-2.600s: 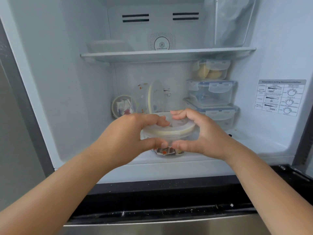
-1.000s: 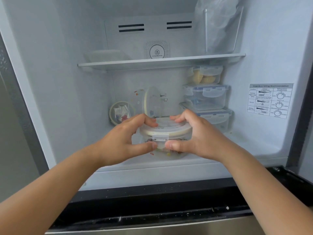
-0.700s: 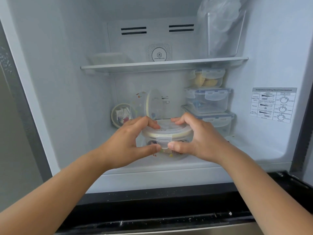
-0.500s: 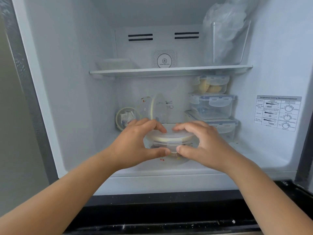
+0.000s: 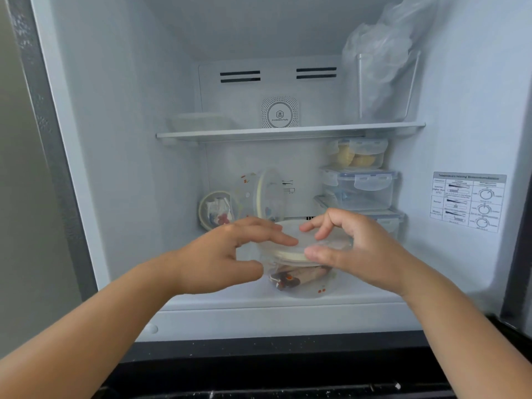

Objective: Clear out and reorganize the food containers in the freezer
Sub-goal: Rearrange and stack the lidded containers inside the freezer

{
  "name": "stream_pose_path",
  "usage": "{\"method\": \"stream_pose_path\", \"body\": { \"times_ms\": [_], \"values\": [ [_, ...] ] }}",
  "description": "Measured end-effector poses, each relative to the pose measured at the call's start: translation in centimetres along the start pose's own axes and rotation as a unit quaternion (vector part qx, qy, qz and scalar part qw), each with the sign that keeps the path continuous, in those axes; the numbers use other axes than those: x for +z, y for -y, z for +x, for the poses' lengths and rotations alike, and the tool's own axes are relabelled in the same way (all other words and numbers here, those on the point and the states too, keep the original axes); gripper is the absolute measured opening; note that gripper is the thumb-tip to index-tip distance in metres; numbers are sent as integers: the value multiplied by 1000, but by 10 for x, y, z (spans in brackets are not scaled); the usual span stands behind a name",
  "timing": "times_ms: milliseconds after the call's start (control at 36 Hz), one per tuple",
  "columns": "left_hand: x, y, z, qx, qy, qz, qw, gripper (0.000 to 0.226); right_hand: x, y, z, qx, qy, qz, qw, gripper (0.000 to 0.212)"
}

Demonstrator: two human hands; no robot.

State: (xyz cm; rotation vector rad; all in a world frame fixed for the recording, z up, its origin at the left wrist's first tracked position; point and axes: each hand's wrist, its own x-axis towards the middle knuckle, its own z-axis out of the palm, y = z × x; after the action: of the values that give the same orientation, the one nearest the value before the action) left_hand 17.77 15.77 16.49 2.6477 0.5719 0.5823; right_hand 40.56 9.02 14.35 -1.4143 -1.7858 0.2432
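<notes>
Head view: the only camera; it looks into an open freezer compartment with both hands reaching in.
Round container (image 5: 299,279): clear tub with a pale lid, standing upright on the freezer floor (image 5: 359,295) near the front edge, centre; dark and reddish food shows through its wall.
Left hand (image 5: 218,254): fingers spread and loose at the container's left side; fingertips lie over the lid rim, thumb beside the wall. No closed grip.
Right hand (image 5: 354,249): fingers curled open over the right of the lid, thumb at the front rim. Contact is light at most; not clamped.
Stacked boxes (image 5: 359,188): three clip-lid boxes against the right rear wall, just behind the right hand.
Tilted tubs (image 5: 218,210): two round tubs on edge at the left rear, apart from the round container.
Shelf (image 5: 288,132): carries a flat tray at left and a bagged item at right.
Handling estimate: rigid, probably light to moderate in weight; the frosted wall is likely slippery, and the lid may lift off.
Recommended hold: both palms on opposite sides of the wall below the lid rim, not the lid alone.
</notes>
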Motion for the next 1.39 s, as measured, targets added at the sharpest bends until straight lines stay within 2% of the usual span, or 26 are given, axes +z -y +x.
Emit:
{"method": "stream_pose_path", "body": {
  "times_ms": [167, 222, 333, 528, 889, 1139, 1306, 1389],
  "values": [
    [2, 6, 2, -1, -48, 105, 993, 50, 10, 9, -3, 10, -39, -198, 979, 71],
    [3, 5, 3, 3, -61, 124, 990, 50, 15, 10, -6, 0, -46, -223, 974, 74],
    [7, 3, 3, 10, -87, 138, 987, 45, 19, 6, -10, -3, -35, -195, 980, 75],
    [16, 3, 5, 4, -123, 47, 991, 51, 16, 1, -10, -7, -19, -131, 991, 73],
    [20, 1, 12, -6, -156, 107, 982, 55, 16, -7, -4, -27, -24, -94, 995, 70],
    [22, 4, 12, 3, -168, 100, 981, 54, 18, -11, -3, -31, -30, -75, 996, 71],
    [24, 8, 16, 7, -172, 118, 978, 42, 20, -11, -1, -37, -41, -79, 995, 63],
    [23, 8, 17, 1, -168, 109, 980, 47, 19, -12, 2, -26, -38, -72, 996, 65]
  ]
}}
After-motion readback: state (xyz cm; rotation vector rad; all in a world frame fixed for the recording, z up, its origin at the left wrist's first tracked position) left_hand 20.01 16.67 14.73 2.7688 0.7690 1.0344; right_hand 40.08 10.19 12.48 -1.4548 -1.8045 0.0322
